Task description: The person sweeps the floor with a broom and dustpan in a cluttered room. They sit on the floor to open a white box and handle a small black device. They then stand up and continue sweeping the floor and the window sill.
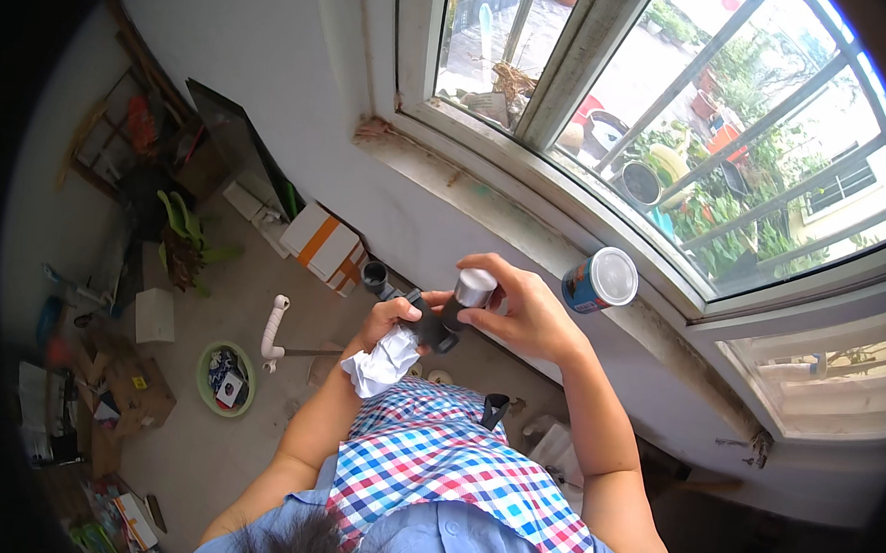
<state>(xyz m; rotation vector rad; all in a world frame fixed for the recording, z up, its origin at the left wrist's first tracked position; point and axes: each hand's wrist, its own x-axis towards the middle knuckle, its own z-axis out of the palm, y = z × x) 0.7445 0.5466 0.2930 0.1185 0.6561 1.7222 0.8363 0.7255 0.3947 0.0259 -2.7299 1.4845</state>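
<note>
My left hand (389, 320) grips a dark plastic device (434, 327), perhaps binoculars or a similar fitting, with a dark round opening at its far end. Crumpled white paper (383, 363) is also held in that hand, against the wrist. My right hand (524, 303) has its thumb and fingers around a short black cylinder with a silver metal cap (477, 284), which meets the dark device. Whether the two are joined, I cannot tell. To the right of my right hand, a blue can with a translucent lid (600, 280) stands on the windowsill.
A barred window (559, 72) rises above the sill (492, 204). White boxes with orange tape (324, 248) stand by the wall. On the floor are a green basin (202, 376) holding items, a pink-wrapped handle (273, 331) and cardboard boxes (133, 384). A plant (182, 240) stands farther left.
</note>
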